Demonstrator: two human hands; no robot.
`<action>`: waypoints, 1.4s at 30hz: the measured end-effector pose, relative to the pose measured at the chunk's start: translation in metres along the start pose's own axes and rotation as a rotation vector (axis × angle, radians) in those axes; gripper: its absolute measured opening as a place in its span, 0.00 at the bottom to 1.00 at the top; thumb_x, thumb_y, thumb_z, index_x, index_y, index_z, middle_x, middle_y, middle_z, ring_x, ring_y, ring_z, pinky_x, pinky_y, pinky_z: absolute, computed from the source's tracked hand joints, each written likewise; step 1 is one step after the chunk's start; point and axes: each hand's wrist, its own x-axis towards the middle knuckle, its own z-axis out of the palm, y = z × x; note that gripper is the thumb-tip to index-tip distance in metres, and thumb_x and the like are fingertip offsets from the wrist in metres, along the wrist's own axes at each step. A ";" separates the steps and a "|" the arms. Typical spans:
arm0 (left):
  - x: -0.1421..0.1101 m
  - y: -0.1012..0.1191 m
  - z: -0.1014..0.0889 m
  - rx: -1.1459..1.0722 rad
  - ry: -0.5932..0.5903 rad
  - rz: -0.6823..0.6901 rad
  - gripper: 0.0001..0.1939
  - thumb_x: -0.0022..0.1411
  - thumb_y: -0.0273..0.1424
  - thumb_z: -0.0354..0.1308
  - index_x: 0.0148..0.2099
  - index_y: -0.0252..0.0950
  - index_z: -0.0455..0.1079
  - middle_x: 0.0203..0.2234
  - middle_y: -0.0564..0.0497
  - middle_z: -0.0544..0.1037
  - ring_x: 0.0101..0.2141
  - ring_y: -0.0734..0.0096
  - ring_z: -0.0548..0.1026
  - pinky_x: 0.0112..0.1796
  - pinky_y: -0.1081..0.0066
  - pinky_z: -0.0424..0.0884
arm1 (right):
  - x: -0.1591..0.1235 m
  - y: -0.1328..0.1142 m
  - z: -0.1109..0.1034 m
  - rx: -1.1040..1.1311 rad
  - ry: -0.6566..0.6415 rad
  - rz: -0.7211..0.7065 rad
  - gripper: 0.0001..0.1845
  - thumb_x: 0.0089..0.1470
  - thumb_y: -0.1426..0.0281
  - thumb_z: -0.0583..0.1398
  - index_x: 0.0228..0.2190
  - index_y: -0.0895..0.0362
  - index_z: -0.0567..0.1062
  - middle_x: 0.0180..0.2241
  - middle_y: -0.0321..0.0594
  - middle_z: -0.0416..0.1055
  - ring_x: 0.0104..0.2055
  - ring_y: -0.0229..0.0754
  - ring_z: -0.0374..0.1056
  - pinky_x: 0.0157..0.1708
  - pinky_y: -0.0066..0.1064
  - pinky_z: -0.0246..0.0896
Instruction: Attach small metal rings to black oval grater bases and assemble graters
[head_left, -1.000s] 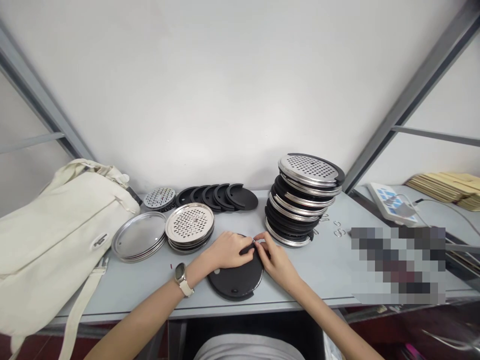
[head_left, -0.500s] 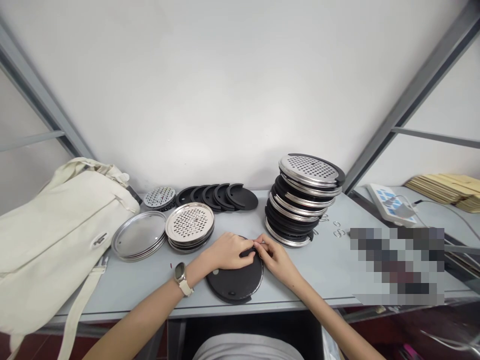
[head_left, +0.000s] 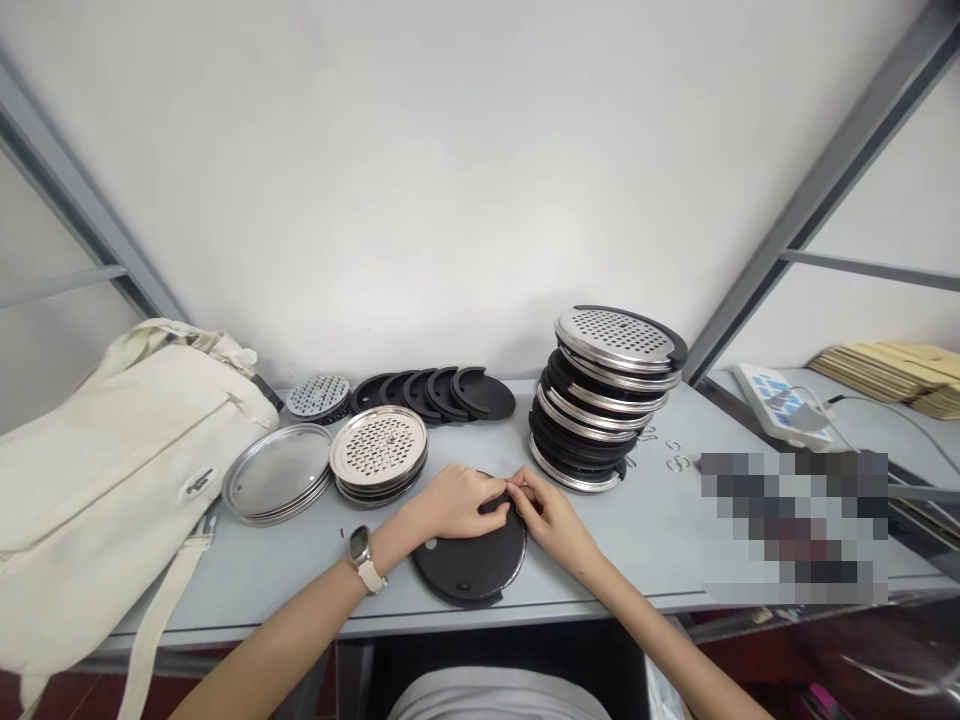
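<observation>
A black round disc [head_left: 472,570] lies flat on the table in front of me, near its front edge. Over its far part, my left hand [head_left: 466,503] bends its fingers around the rim and holds it; a watch is on that wrist. My right hand [head_left: 546,515] meets it at the disc's far right edge, thumb and index finger pinched together. Whatever sits between those fingertips is too small and covered to make out. Several small wire rings [head_left: 677,464] lie to the right, beside a tall stack of perforated metal and black discs [head_left: 616,340].
To the left are a stack of perforated metal plates [head_left: 380,450], plain metal lids [head_left: 277,470] and a small grater-like disc [head_left: 318,395]. Black discs [head_left: 487,395] overlap along the wall. A cream bag [head_left: 127,470] covers the left end. A power strip [head_left: 780,405] lies right.
Both hands stay at the disc's far edge, with only a slight shift of the right fingers. The disc has not visibly moved; the view has tilted a little.
</observation>
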 end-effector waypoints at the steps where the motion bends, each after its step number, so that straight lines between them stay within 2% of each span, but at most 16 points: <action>1: 0.000 0.000 0.000 0.002 0.001 -0.001 0.10 0.64 0.35 0.50 0.34 0.37 0.69 0.24 0.53 0.78 0.23 0.71 0.73 0.25 0.71 0.54 | 0.000 0.000 0.000 -0.006 0.002 0.000 0.13 0.64 0.61 0.50 0.31 0.55 0.64 0.19 0.28 0.56 0.22 0.35 0.52 0.24 0.27 0.45; 13: 0.001 0.000 0.000 0.014 0.003 0.006 0.09 0.63 0.35 0.50 0.34 0.38 0.68 0.24 0.53 0.78 0.24 0.71 0.74 0.25 0.70 0.53 | -0.001 -0.001 0.001 -0.005 0.026 0.000 0.12 0.65 0.62 0.49 0.32 0.55 0.65 0.22 0.31 0.62 0.24 0.36 0.57 0.26 0.27 0.49; 20: 0.000 0.000 0.001 -0.010 0.012 -0.009 0.09 0.63 0.34 0.51 0.34 0.37 0.70 0.23 0.53 0.77 0.23 0.72 0.72 0.25 0.70 0.52 | -0.001 -0.001 -0.001 0.014 0.005 0.002 0.12 0.64 0.62 0.50 0.31 0.55 0.64 0.21 0.29 0.59 0.23 0.36 0.54 0.25 0.27 0.47; 25: -0.001 0.001 0.001 -0.052 0.032 -0.042 0.10 0.62 0.34 0.52 0.29 0.37 0.68 0.20 0.54 0.74 0.20 0.74 0.68 0.24 0.70 0.49 | -0.001 0.002 -0.001 0.033 -0.017 0.005 0.13 0.64 0.61 0.50 0.30 0.54 0.62 0.18 0.26 0.52 0.22 0.35 0.49 0.24 0.27 0.44; 33: 0.000 -0.001 0.005 -0.088 0.033 -0.069 0.11 0.61 0.35 0.52 0.28 0.37 0.65 0.18 0.56 0.71 0.18 0.76 0.64 0.24 0.70 0.48 | -0.001 0.004 -0.001 0.042 -0.025 0.001 0.13 0.64 0.60 0.50 0.31 0.55 0.62 0.18 0.27 0.53 0.22 0.35 0.48 0.24 0.27 0.44; 42: 0.002 0.003 0.000 -0.109 0.001 -0.100 0.10 0.61 0.36 0.53 0.30 0.38 0.68 0.19 0.55 0.73 0.21 0.73 0.70 0.25 0.71 0.53 | -0.004 -0.002 -0.002 0.035 -0.011 -0.016 0.12 0.64 0.61 0.50 0.32 0.55 0.63 0.19 0.28 0.57 0.22 0.35 0.51 0.25 0.27 0.46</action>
